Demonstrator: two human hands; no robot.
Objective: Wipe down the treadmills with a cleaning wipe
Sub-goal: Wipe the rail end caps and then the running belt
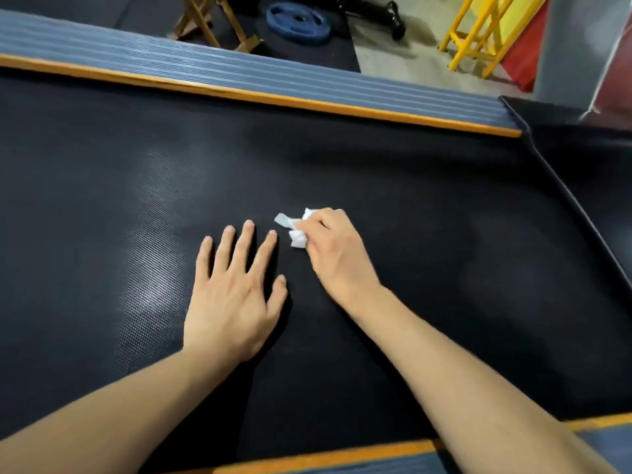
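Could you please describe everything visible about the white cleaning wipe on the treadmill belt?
The crumpled white cleaning wipe looks like thin, soft, damp-looking tissue, bunched into an irregular wad with one flat, greyish flap sticking out to the left. It lies on the black textured treadmill belt, near its middle. The right hand grips it, fingers curled over its right part, hiding much of it. The left hand rests flat on the belt beside it, not touching it.
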